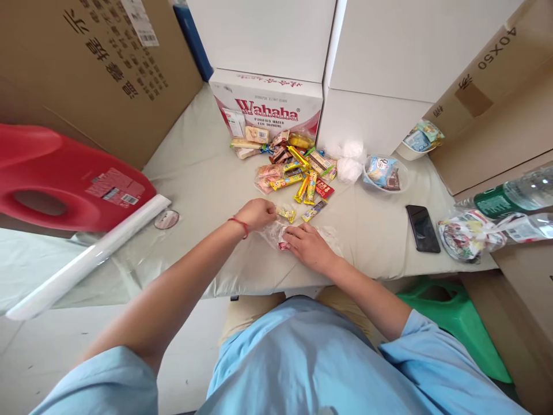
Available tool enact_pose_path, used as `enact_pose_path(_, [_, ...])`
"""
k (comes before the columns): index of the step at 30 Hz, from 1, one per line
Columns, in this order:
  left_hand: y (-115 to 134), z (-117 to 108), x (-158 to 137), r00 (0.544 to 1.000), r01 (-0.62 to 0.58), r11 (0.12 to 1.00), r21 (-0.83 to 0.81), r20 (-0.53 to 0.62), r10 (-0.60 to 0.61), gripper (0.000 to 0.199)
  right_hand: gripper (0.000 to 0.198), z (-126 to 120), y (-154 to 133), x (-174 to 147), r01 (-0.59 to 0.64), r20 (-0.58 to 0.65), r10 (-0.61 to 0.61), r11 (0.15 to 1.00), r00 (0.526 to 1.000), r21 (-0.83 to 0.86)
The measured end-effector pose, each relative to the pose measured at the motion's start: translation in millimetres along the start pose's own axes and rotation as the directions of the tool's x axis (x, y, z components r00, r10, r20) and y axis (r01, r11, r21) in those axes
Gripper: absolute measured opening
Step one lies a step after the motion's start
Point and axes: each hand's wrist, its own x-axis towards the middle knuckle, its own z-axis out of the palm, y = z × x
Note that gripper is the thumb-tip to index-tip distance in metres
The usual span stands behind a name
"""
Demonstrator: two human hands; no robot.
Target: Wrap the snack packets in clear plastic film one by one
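My left hand [257, 214], with a red cord at the wrist, is pinched closed beside a small yellow snack packet [286, 214]; what its fingertips grip is hidden. My right hand [311, 248] has its fingers bent down onto a crumpled clear plastic bag [330, 236] at the table's near side. Under those fingers a bit of a red packet [284, 246] shows. Just beyond lies a purple-and-yellow snack bar [314, 211]. Farther back is a heap of wrapped snacks, with yellow bars [311, 187], a red packet [324, 188] and pinkish packets [268, 176].
A Wahaha carton [268, 106] stands behind the snacks. To the right are a clear bowl with packets [400, 178], a black phone [423, 229] and plastic bottles [514, 196]. A red jug [73, 184] and a white film roll [90, 259] lie left.
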Motion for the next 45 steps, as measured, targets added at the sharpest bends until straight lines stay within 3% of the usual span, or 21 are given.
enact_pose_path(3, [-20,-9,-10,0.996,0.076,0.949,-0.305,0.073,-0.056,0.03,0.027,1,6,-1,0.028,-0.02,-0.027,0.997,0.999,0.065])
enact_pose_path(7, [-36,-11,-20,0.973,0.229,0.672,-0.705,0.148,-0.176,0.039,0.026,1,13,-5,0.072,-0.03,-0.069,0.993,0.997,0.098])
enact_pose_path(10, [-46,-14,-19,0.956,0.28,0.558,-0.781,0.171,-0.24,0.042,0.028,0,16,-9,0.084,-0.025,-0.081,0.989,0.996,0.121])
enact_pose_path(13, [-57,-21,-15,0.937,0.3,0.622,-0.724,0.103,-0.333,0.035,0.032,-1,18,-11,0.08,-0.025,-0.078,0.988,0.997,0.132])
enact_pose_path(15, [-56,-28,-20,0.9,0.284,0.714,-0.64,-0.078,-0.428,0.028,0.034,-2,17,-9,0.071,-0.018,-0.069,0.99,0.997,0.122])
enact_pose_path(17, [-44,-31,-37,0.798,0.179,0.838,-0.516,-0.422,-0.431,0.021,0.035,-3,14,-5,0.058,0.002,-0.058,0.992,0.998,0.114])
enact_pose_path(19, [-21,-24,-65,0.602,0.007,0.957,-0.291,-0.763,-0.236,0.013,0.034,-4,12,0,0.048,0.023,-0.051,0.991,0.998,0.127])
enact_pose_path(20, [-7,-16,-80,0.557,-0.081,0.98,-0.179,-0.824,-0.104,0.013,0.033,-4,11,2,0.044,0.027,-0.048,0.989,0.998,0.142])
enact_pose_path(21, [6,-4,-95,0.552,-0.175,0.982,-0.07,-0.833,0.04,0.013,0.032,-5,11,3,0.04,0.028,-0.045,0.986,0.999,0.163])
enact_pose_path(23, [26,28,-115,0.609,-0.382,0.919,0.098,-0.721,0.33,0.013,0.031,-9,12,5,0.034,0.038,-0.043,0.974,0.998,0.223])
enact_pose_path(24, [31,45,-119,0.647,-0.435,0.892,0.122,-0.646,0.405,0.018,0.031,-13,15,6,0.028,0.056,-0.044,0.965,0.997,0.261])
enact_pose_path(27, [29,88,-111,0.774,-0.379,0.914,0.144,-0.492,0.398,0.03,0.034,-30,26,13,-0.07,0.092,0.043,0.943,0.995,0.325])
enact_pose_path(29, [21,104,-101,0.819,-0.328,0.929,0.171,-0.438,0.37,0.033,0.036,-44,34,23,-0.176,0.015,0.178,0.952,0.984,0.252])
enact_pose_path(31, [15,110,-95,0.827,-0.304,0.932,0.199,-0.431,0.362,0.033,0.037,-55,40,38,-0.262,-0.086,0.271,0.959,0.959,0.107])
enact_pose_path(33, [13,110,-94,0.816,-0.3,0.927,0.224,-0.443,0.372,0.032,0.049,-61,44,56,-0.336,-0.066,0.333,0.941,0.941,-0.045])
enact_pose_path(35, [14,108,-97,0.804,-0.298,0.921,0.25,-0.454,0.383,0.029,0.058,-63,44,73,-0.399,0.086,0.416,0.903,0.905,-0.161])
enact_pose_path(37, [16,108,-100,0.795,-0.285,0.917,0.279,-0.465,0.389,0.028,0.043,-64,41,84,-0.415,0.266,0.46,0.885,0.847,-0.211])
enact_pose_path(38, [17,108,-101,0.791,-0.276,0.915,0.294,-0.472,0.39,0.028,0.033,-66,37,86,-0.398,0.332,0.445,0.895,0.832,-0.202])
enact_pose_path(40, [18,108,-103,0.788,-0.262,0.914,0.31,-0.477,0.388,0.029,0.027,-68,28,82,-0.324,0.388,0.351,0.936,0.852,-0.136])
enact_pose_path(42, [18,108,-102,0.799,-0.259,0.92,0.293,-0.469,0.375,0.029,0.03,-69,16,68,-0.183,0.414,0.197,0.98,0.889,-0.073])
enact_pose_path(45, [10,104,-101,0.839,-0.301,0.939,0.165,-0.423,0.343,0.025,0.04,-61,0,36,-0.005,0.451,0.049,0.995,0.891,-0.099])
